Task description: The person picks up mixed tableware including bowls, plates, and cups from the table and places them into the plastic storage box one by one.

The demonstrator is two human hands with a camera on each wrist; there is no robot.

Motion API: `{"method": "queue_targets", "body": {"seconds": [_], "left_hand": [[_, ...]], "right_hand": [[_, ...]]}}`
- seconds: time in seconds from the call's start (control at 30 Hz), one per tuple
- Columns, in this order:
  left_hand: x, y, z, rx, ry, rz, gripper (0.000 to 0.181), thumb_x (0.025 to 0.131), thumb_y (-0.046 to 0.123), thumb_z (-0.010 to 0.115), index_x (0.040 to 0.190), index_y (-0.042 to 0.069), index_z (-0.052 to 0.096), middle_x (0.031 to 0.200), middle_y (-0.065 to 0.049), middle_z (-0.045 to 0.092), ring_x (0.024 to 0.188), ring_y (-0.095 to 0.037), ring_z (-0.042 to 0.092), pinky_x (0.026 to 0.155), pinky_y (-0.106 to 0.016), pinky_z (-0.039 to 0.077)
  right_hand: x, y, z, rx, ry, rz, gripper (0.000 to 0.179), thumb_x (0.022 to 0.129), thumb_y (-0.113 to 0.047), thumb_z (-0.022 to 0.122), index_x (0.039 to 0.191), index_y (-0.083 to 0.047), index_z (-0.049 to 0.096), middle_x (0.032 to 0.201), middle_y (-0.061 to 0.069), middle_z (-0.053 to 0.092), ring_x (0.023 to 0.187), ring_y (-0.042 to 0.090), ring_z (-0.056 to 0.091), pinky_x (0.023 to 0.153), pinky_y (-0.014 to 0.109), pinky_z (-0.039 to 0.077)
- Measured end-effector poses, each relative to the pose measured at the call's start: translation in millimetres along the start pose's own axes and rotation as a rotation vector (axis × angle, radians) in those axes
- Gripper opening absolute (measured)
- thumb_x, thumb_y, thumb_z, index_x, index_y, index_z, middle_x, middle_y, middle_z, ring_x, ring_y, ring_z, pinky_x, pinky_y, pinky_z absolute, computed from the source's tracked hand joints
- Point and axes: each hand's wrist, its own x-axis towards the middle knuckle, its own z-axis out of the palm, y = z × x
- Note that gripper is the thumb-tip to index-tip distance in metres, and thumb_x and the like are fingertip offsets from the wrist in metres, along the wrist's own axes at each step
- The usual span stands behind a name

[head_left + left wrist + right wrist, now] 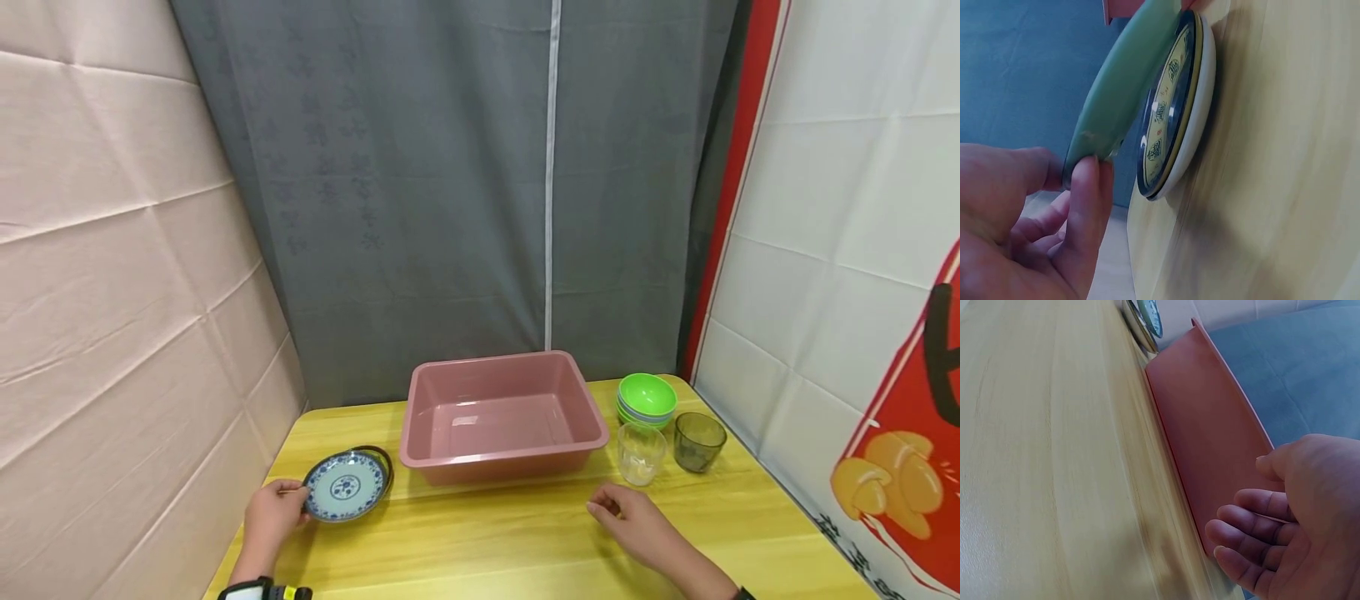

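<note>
I have the blue-and-white plate (345, 487) pinched at its left rim by the left hand (273, 512), thumb on one side and fingertips on the other, so it reaches out to the right of the fingers toward the pink basin (510, 468). The plate is round, with no long axis to line up; the basin's long axis runs roughly left to right. In the left wrist view I see the plate tilted over a dark-rimmed dish (1163, 112) on the wooden table (465, 542), the gap wider at the hand's side; whether the far edges touch I cannot tell. The left hand is clearly the nearer one. My right hand (633, 521) hangs with loosely curled fingers and holds nothing, in front of the basin's right end and near the clear glass (641, 454). Behind that glass sits a stack of bowls (647, 396) topped by a bright green one, with the olive cup (699, 442) to the right. On the plate's right, I judge the basin's raised left wall to be the main obstacle; the glassware lies well apart, beyond the basin.
</note>
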Motion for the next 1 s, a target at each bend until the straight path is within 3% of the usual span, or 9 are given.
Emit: {"method": "queue_targets", "body": {"seconds": [0.23,0.47,0.63,0.8,1.0], "left_hand": [[-14.6,2.5,1.6,-0.097,-0.122,-0.002,0.030,0.105,0.006,0.066,0.124,-0.017,0.063,0.097,-0.022,0.072,0.071,-0.020,0.069,0.063,-0.037,0.064],[-31.2,7.1,7.6,-0.115,-0.185,0.010,0.025,0.102,0.005,0.070,0.119,-0.014,0.068,0.092,-0.011,0.074,0.074,-0.021,0.068,0.062,-0.034,0.063],[-48.5,19.2,15.1,-0.120,-0.219,0.015,0.023,0.102,0.005,0.072,0.119,-0.012,0.070,0.095,-0.010,0.075,0.075,-0.022,0.068,0.061,-0.035,0.062],[-64.5,33.0,28.6,-0.137,-0.231,0.052,0.021,0.101,0.003,0.073,0.118,-0.010,0.071,0.096,-0.011,0.075,0.076,-0.023,0.068,0.061,-0.035,0.062],[-81.6,39.8,57.2,-0.189,-0.280,0.067,0.017,0.099,0.001,0.076,0.114,-0.007,0.073,0.092,-0.009,0.074,0.071,-0.023,0.066,0.057,-0.033,0.060]], "right_hand": [[0.7,-3.5,1.7,0.032,-0.012,-0.018,0.017,0.110,-0.023,0.071,0.105,-0.007,0.073,0.090,0.001,0.069,0.078,0.003,0.058,0.067,0.028,0.052],[0.9,-7.5,5.5,0.043,-0.012,-0.027,0.016,0.110,-0.023,0.072,0.104,-0.008,0.073,0.090,0.000,0.069,0.079,0.004,0.057,0.067,0.027,0.053],[2.1,-9.9,6.1,0.074,-0.039,-0.027,0.019,0.110,-0.025,0.071,0.106,-0.006,0.073,0.092,0.002,0.069,0.078,0.006,0.058,0.065,0.028,0.052],[3.4,-10.7,9.6,0.086,-0.054,-0.019,0.018,0.111,-0.023,0.070,0.107,-0.006,0.073,0.093,0.003,0.070,0.078,0.006,0.058,0.066,0.028,0.052],[5.9,-13.9,14.9,0.093,-0.073,-0.041,0.015,0.110,-0.022,0.071,0.104,-0.008,0.073,0.093,0.004,0.070,0.079,0.005,0.057,0.067,0.027,0.052]]}}
